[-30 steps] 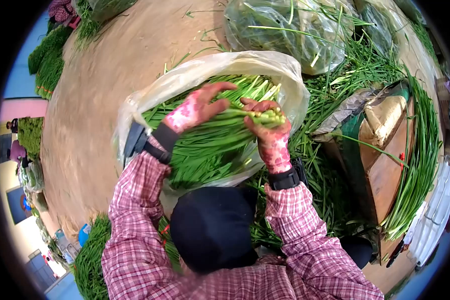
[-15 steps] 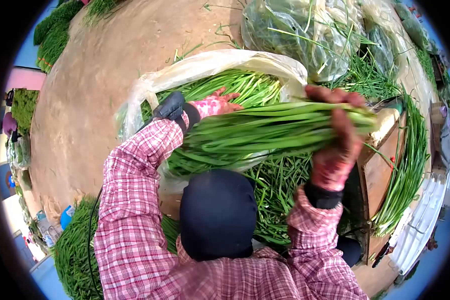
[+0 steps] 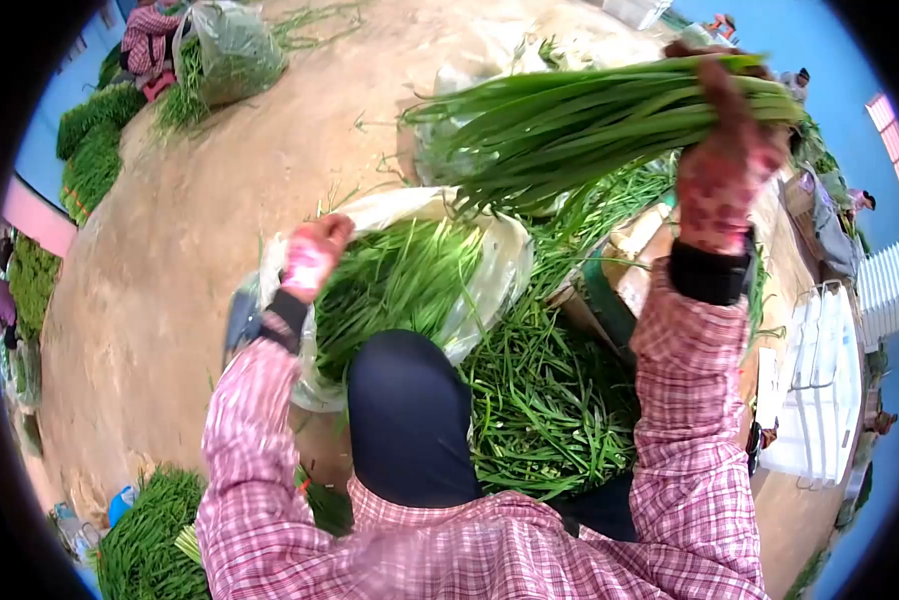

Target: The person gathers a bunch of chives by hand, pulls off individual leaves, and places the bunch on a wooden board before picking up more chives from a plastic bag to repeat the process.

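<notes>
High at the right, my right hand (image 3: 728, 175) is wrapped round the pale stem end of a bunch of garlic chives (image 3: 570, 125). The bunch's long flat leaves point left in the air. My left hand (image 3: 315, 252), in a pink-patterned glove, has its fingers curled at the left rim of a clear plastic bag (image 3: 510, 265). Its fingertips seem to pinch the rim, though motion blurs them a little. Inside the open bag lie more garlic chives (image 3: 395, 285), below and right of that hand.
Loose green leaves (image 3: 550, 410) are heaped right of my body, beside a wooden board (image 3: 635, 245). White crates (image 3: 820, 390) stand far right. Another pile of greens (image 3: 155, 535) lies lower left. Another person (image 3: 150, 40) sits at upper left by a filled bag (image 3: 232, 55).
My right hand has raised the bunch up and away from the bag. My left hand has gone from spread over the bag's chives to its left rim. The view has shifted.
</notes>
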`<action>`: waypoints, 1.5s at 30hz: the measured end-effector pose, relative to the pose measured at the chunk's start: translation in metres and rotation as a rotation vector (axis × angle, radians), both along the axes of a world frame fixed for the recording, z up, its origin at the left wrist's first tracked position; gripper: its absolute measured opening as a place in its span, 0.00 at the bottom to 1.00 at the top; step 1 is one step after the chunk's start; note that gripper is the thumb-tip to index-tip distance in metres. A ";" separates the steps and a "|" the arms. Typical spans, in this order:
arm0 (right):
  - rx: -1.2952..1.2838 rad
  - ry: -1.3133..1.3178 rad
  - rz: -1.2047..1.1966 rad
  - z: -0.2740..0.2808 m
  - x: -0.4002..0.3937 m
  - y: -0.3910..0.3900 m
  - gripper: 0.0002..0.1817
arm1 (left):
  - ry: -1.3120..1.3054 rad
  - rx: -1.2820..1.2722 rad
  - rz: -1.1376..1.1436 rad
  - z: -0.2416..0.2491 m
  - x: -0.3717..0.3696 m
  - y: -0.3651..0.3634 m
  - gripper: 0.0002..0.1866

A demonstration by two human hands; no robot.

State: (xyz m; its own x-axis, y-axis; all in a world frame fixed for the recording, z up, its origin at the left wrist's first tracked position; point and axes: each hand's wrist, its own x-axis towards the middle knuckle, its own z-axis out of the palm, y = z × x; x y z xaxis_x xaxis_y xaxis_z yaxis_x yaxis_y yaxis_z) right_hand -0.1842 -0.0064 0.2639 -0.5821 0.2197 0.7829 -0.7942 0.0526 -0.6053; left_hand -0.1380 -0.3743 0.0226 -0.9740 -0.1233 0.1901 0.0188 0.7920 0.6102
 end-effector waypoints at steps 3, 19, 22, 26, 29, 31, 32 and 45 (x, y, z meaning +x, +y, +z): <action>-0.082 0.174 0.323 -0.012 0.022 -0.008 0.14 | -0.419 1.394 -0.216 0.116 0.053 0.060 0.44; 1.105 0.240 0.484 -0.108 0.292 0.060 0.21 | -0.792 2.355 -0.691 0.067 0.180 0.284 0.18; 1.270 -0.084 0.464 -0.080 0.306 0.080 0.34 | -0.757 2.241 -0.708 0.069 0.163 0.281 0.17; 0.468 -0.539 0.333 -0.100 0.292 0.115 0.39 | -0.522 1.663 -0.681 0.088 0.147 0.270 0.21; 0.301 -0.842 0.196 -0.116 0.261 0.112 0.40 | -0.228 1.385 -0.784 0.089 0.142 0.278 0.22; 0.399 -0.439 0.313 -0.083 0.227 0.096 0.39 | -0.026 1.306 -0.769 0.086 0.147 0.295 0.24; 0.304 -0.487 0.322 -0.074 0.227 0.094 0.34 | -0.073 1.254 -0.744 0.080 0.143 0.302 0.27; 0.492 -0.985 0.125 -0.235 0.217 0.117 0.39 | -0.161 1.219 -0.754 -0.129 0.127 0.368 0.26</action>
